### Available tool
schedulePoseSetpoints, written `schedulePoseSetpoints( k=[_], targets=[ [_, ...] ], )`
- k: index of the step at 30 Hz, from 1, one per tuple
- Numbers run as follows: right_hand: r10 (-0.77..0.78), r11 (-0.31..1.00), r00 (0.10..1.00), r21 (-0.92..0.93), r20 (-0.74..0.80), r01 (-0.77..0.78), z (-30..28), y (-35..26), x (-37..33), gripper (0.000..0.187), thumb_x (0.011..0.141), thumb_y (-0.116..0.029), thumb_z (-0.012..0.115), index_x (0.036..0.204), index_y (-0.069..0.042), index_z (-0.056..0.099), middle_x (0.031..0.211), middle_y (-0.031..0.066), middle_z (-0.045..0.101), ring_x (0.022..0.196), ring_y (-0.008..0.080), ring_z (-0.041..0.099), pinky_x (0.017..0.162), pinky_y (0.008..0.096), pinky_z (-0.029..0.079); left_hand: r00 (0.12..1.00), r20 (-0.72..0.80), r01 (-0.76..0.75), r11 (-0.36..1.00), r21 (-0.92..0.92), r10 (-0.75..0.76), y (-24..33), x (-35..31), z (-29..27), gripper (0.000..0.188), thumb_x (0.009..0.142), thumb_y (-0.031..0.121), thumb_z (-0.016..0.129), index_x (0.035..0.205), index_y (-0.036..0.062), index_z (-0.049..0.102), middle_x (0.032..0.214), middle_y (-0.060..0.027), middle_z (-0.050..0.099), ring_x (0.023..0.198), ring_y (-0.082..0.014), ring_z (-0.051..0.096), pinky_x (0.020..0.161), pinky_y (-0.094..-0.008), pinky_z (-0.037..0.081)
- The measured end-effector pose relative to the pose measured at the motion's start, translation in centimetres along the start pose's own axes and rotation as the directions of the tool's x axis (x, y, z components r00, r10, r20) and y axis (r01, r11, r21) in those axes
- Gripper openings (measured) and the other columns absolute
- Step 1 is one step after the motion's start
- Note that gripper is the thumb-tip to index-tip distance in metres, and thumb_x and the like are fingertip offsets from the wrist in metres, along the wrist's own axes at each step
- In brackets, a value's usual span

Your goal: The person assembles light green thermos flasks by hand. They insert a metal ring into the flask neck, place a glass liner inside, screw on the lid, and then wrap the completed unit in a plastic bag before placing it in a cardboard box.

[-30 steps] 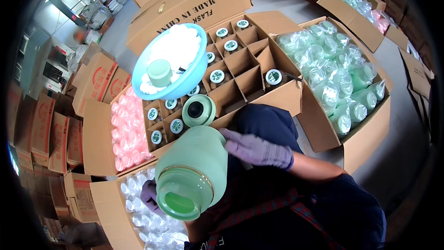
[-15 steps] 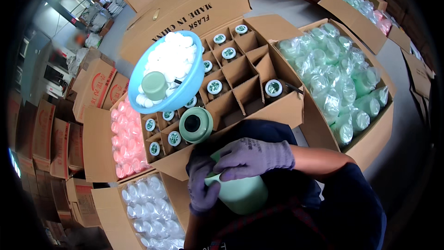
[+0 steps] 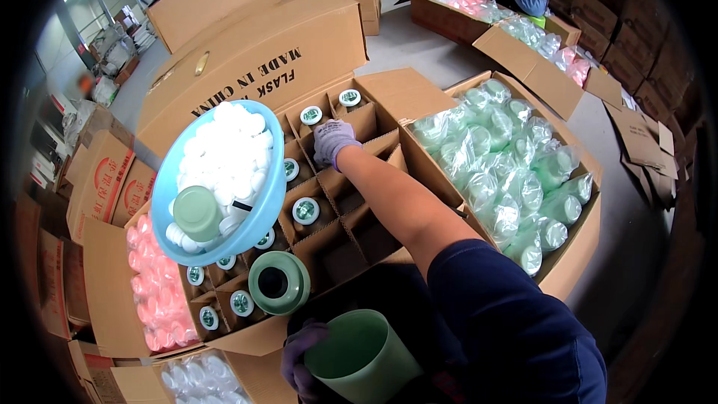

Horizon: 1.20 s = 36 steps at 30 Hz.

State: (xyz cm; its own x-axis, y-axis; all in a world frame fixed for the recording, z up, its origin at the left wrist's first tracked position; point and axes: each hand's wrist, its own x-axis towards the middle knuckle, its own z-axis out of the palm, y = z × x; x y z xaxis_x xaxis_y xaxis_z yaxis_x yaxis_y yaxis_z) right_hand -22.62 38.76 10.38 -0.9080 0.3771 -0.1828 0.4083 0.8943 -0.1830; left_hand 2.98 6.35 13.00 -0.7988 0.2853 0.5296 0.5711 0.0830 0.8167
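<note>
So from the head cam, the green shell (image 3: 366,359) is down by the lap, just off the near edge of the carton (image 3: 426,170), tilted with its open mouth facing up. Left hand (image 3: 301,359) has its gloved fingers curled round the shell's left side. Right hand (image 3: 335,142) is way over in the carton, dipping between the dividers right beside a capped bottle (image 3: 311,114); its fingertips are hidden, so can't tell how open they are or if they've got anything. Green collar (image 3: 298,284) sits on the carton's near side, by the blue basin (image 3: 271,202) of white caps (image 3: 224,146). Shell looks thin-walled, so I'd guess light, stiff and a bit slippery; best grabbed round the wall below the rim, no hard squeezing.
</note>
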Motion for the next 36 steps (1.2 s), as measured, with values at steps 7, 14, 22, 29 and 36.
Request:
schedulePoseSetpoints(
  k=[7, 14, 22, 29, 36],
  targets=[
    [-0.295, 0.938, 0.651, -0.083, -0.699, 0.337, -10.0, -0.4, -15.1, 0.056, 0.066, -0.03, 0.081, 0.112, -0.006, 0.06, 0.11, 0.015, 0.061, 0.103, 0.0334, 0.06, 0.091, 0.0439, 0.049, 0.998, -0.031, -0.048, 0.997, -0.054, 0.046, -2.4, 2.6, -5.5, 0.062, 0.086, 0.025, 0.06, 0.139, -0.0037, 0.045, 0.134, -0.0241, 0.054, 0.124, -0.0344, 0.053, 0.11, -0.0461, 0.037],
    [-0.591, 0.547, 0.297, -0.103, -0.75, 0.83, -10.6, -3.7, -33.3, 0.073, 0.073, -0.033, 0.074, 0.136, -0.002, 0.054, 0.121, 0.0148, 0.058, 0.104, 0.0326, 0.057, 0.094, 0.0451, 0.045, 0.909, 0.25, -0.369, 0.923, 0.113, 0.333, 2.6, 9.9, -1.0, 0.14, 0.06, 0.03, 0.096, 0.155, -0.0059, 0.001, 0.147, -0.0226, 0.042, 0.132, -0.0361, 0.05, 0.111, -0.0444, 0.04],
    [-0.071, 0.108, 0.602, 0.594, -0.795, 0.797, -4.1, 0.5, -33.5, 0.129, 0.078, -0.062, 0.077, 0.159, 0.003, -0.001, 0.161, 0.0265, 0.019, 0.149, 0.0377, 0.026, 0.121, 0.0453, 0.022, 0.991, 0.13, 0.031, 0.873, -0.486, 0.036, 8.5, 9.4, -2.1, 0.129, 0.073, -0.003, 0.081, 0.159, 0.0108, -0.014, 0.144, -0.0144, 0.036, 0.118, -0.0271, 0.055, 0.101, -0.0416, 0.052],
    [-0.04, -0.427, 0.863, 0.79, -0.503, 0.44, -1.1, 2.9, -35.6, 0.087, 0.087, -0.048, 0.068, 0.151, -0.001, 0.033, 0.146, 0.0128, 0.047, 0.136, 0.0239, 0.045, 0.113, 0.0395, 0.039, 0.853, 0.522, 0.052, 0.998, -0.044, -0.021, 6.6, 2.9, -7.9, 0.096, 0.084, -0.003, 0.06, 0.16, -0.0014, 0.001, 0.164, -0.0205, 0.022, 0.153, -0.0322, 0.02, 0.121, -0.0423, 0.023],
    [-0.409, 0.201, 0.879, 0.915, -0.246, 0.35, -3.5, 12.3, -34.0, 0.076, 0.087, -0.04, 0.07, 0.146, 0.0, 0.042, 0.131, 0.0123, 0.057, 0.124, 0.0216, 0.053, 0.106, 0.0339, 0.043, 0.779, 0.581, 0.02, 0.935, 0.353, -0.236, 6.8, -7.2, -8.0, 0.116, 0.072, 0.029, 0.087, 0.155, -0.0091, 0.016, 0.149, -0.0266, 0.043, 0.142, -0.0417, 0.039, 0.118, -0.0455, 0.031]
  ],
)
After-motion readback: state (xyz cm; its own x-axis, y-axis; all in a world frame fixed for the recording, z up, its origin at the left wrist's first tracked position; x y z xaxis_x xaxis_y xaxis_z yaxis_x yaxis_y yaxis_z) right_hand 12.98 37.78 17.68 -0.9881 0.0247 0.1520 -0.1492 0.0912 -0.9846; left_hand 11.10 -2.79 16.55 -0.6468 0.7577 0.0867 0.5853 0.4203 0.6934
